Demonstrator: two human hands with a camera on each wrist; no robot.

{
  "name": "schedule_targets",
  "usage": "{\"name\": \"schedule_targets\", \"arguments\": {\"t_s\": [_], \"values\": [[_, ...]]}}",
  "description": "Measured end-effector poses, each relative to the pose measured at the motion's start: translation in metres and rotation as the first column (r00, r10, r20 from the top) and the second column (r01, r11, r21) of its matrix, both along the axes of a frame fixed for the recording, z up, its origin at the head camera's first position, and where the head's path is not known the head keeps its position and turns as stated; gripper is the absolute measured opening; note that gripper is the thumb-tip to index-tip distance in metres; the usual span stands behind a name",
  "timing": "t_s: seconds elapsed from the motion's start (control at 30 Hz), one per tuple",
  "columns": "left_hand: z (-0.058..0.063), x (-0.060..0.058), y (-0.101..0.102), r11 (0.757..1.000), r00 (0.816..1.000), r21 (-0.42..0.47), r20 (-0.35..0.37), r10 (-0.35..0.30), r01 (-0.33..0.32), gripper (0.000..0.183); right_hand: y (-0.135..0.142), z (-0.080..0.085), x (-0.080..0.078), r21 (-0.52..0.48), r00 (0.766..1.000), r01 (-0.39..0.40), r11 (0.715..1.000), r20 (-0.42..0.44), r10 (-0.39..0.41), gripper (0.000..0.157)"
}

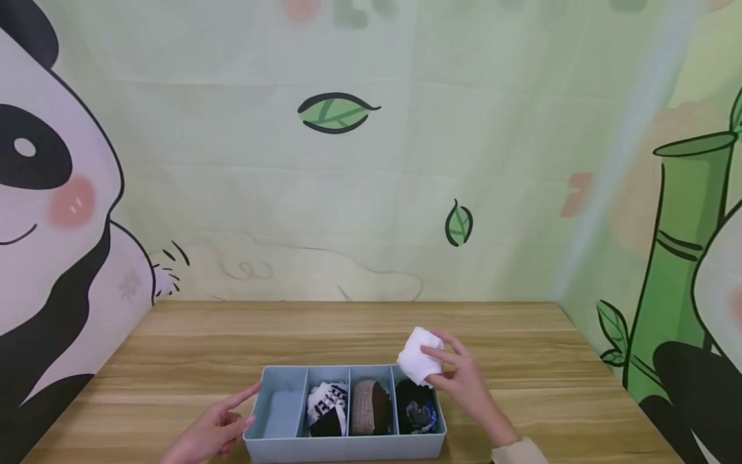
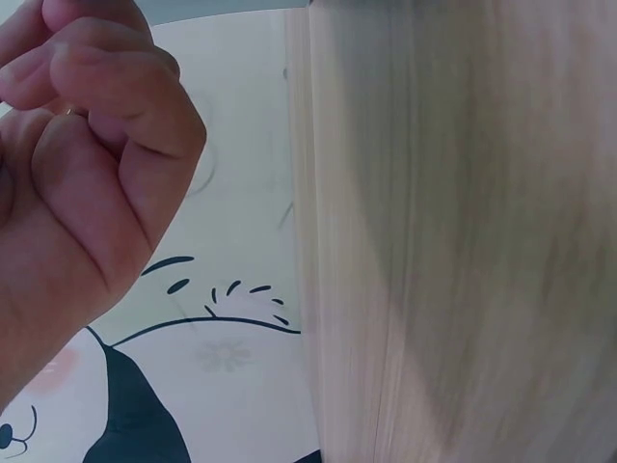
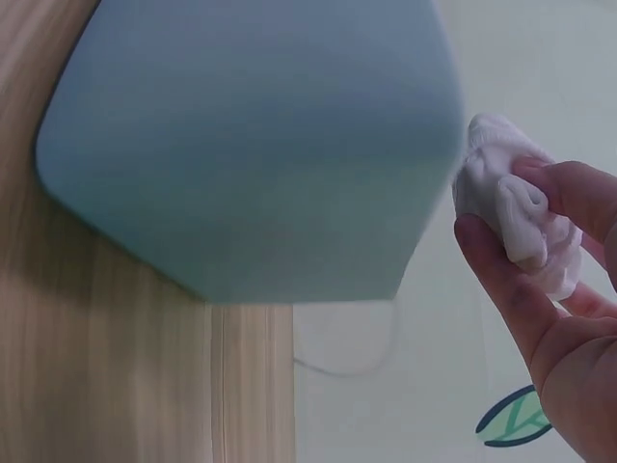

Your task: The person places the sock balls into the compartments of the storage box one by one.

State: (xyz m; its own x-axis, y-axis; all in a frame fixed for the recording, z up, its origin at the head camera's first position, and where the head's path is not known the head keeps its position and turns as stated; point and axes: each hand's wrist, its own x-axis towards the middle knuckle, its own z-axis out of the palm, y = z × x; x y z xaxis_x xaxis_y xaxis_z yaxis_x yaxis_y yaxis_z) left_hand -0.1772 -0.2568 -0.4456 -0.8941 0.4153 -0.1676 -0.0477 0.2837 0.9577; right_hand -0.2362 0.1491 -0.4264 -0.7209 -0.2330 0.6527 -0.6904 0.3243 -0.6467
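A blue-grey divided storage box [image 1: 348, 449] stands on the table in the head view. My right hand [image 1: 464, 374] pinches a rolled white sock [image 1: 420, 356] between thumb and fingers, above the box's right end. The right wrist view shows the white sock's folded cuff [image 3: 523, 220] up close. My left hand [image 1: 211, 425] is at the box's left side, its index finger straight along the edge and the thumb near the wall. Inside sit a black-and-white sock [image 1: 327, 407], a brown sock [image 1: 370, 407] and a dark sock with blue [image 1: 417, 412]. The leftmost compartment shows its floor.
The box rests on a wood-grain table [image 1: 510, 341] near its front. Behind the table hangs a pale green backdrop [image 1: 371, 193] printed with leaves, a panda [image 1: 46, 258] at the left and bamboo [image 1: 678, 258] at the right.
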Motion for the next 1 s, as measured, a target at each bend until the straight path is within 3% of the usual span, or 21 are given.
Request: {"name": "schedule_targets", "arguments": {"t_s": [0.27, 0.5, 0.7, 1.0], "values": [[0.001, 0.0, 0.0, 1.0, 1.0, 0.004, -0.001, 0.002, -0.002, 0.066, -0.015, 0.003, 0.002, -0.017, 0.994, -0.104, 0.994, 0.023, 0.104, 0.036], [0.001, 0.001, -0.001, 1.0, 1.0, 0.016, -0.02, -0.014, 0.014, 0.064, -0.029, 0.006, 0.001, -0.016, 0.988, -0.146, 0.989, 0.05, 0.147, 0.034], [0.003, 0.0, 0.001, 1.0, 1.0, -0.005, 0.011, 0.011, -0.011, 0.065, -0.038, 0.01, 0.001, -0.019, 0.97, -0.211, 0.977, 0.12, 0.211, 0.037], [0.002, 0.002, 0.001, 1.0, 1.0, 0.001, -0.006, 0.008, -0.008, 0.065, -0.051, 0.009, 0.003, -0.037, 0.942, -0.273, 0.961, 0.191, 0.275, 0.044]]}}
